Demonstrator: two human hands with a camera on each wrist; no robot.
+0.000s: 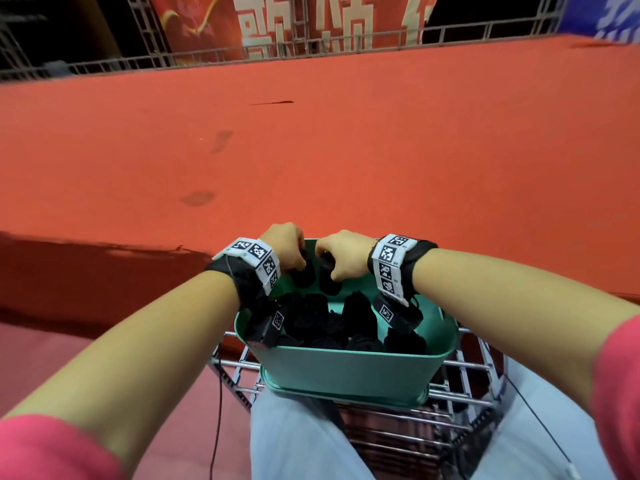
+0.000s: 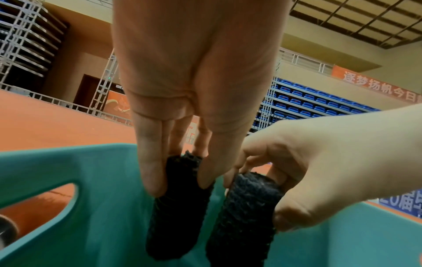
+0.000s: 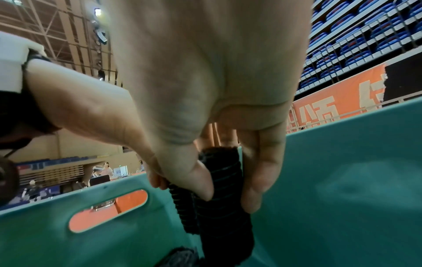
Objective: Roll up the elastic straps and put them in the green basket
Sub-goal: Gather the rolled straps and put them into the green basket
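Each hand (image 1: pixel 287 249) (image 1: pixel 341 254) pinched a rolled black elastic strap (image 2: pixel 180 189) (image 2: pixel 246 213) over the green plastic basket's (image 1: pixel 346 372) far end; loosened pinches might let the rolls unwind.

Green basket (image 1: pixel 349 370) open at top; rolled straps (image 1: pixel 322 322) crowd its near half; far end filled by both hands, walls close beside.

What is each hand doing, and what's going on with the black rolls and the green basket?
Left hand: holds one rolled strap inside the basket.
Right hand: holds another rolled strap beside it.
Green basket: upright on a wire rack, with many rolled straps inside.
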